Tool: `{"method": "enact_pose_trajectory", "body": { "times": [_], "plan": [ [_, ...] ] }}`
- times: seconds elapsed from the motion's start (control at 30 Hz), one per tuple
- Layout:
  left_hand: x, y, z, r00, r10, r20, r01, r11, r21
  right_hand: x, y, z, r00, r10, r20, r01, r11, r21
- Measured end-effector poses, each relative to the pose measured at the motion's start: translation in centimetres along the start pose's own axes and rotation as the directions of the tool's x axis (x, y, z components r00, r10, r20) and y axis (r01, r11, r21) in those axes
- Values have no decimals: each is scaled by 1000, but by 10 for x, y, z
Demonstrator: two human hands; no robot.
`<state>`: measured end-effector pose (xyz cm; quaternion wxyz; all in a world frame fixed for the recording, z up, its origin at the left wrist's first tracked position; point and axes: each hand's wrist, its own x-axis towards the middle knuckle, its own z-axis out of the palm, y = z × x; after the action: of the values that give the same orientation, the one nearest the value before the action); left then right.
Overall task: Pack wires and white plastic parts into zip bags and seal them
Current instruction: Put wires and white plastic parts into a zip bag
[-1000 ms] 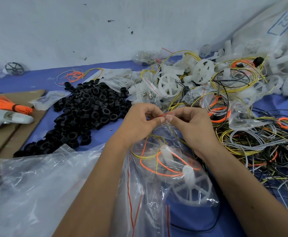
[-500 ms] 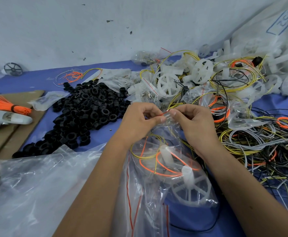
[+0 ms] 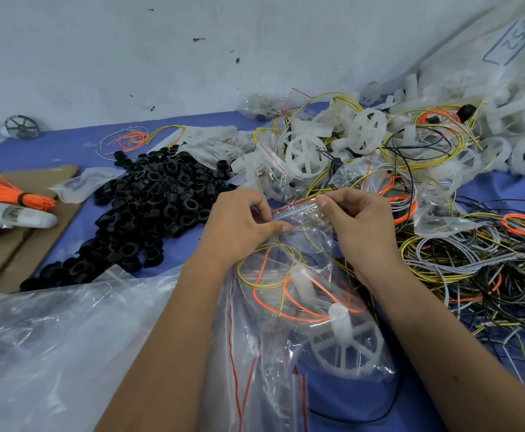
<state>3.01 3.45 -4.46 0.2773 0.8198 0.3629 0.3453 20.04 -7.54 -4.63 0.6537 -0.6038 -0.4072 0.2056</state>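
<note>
Blue cloth [image 3: 77, 151] is covering the work surface, and a scuffed pale wall [image 3: 130, 57] is rising behind it. Near the middle, a clear zip bag [image 3: 311, 294] is lying on the cloth between the person's forearms, its red-striped mouth raised toward the wall. The left hand [image 3: 239, 226] is pinching the left end of that red strip between curled fingers and thumb, and the right hand [image 3: 360, 222] is pinching the strip further right, thumb and forefinger closed on it. Whether the seal is fully pressed together between the hands, I cannot tell. Inside the bag, loops of orange and yellow wire [image 3: 286, 294] are lying over a white spoked wheel [image 3: 348, 347] with a short post standing up from its hub. Just left of the bag, a stack of empty clear bags [image 3: 68, 353] is spreading across the near corner, some showing red lines. Beyond the left hand, a heap of black rings [image 3: 149, 207] is sprawling over the cloth. Further left, a bundle of orange strands [image 3: 8, 194] and a pale handheld tool [image 3: 8, 219] are resting on brown cardboard [image 3: 12, 260]. To the right, a tangle of loose wires [image 3: 479, 275] in grey, black, yellow and orange is piling up, and behind the hands more white wheels [image 3: 304, 154] and filled bags are lying mixed together. At the far right, a large printed sack [image 3: 488, 51] is leaning against the wall.
</note>
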Motion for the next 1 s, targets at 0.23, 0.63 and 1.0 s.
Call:
{"method": "enact_pose_trajectory", "body": {
  "times": [0.23,0.63,1.0],
  "plan": [
    [0,4,0,999,-25,46,34,979,-202,-3,0,0,993,35,116,-31,999,-34],
    [0,12,1,983,120,139,-70,945,-319,-8,-6,3,965,-22,262,18,1000,19],
    [1,13,0,982,92,162,-49,966,-253,-7,-6,3,990,-17,142,4,996,92]
  ]
}}
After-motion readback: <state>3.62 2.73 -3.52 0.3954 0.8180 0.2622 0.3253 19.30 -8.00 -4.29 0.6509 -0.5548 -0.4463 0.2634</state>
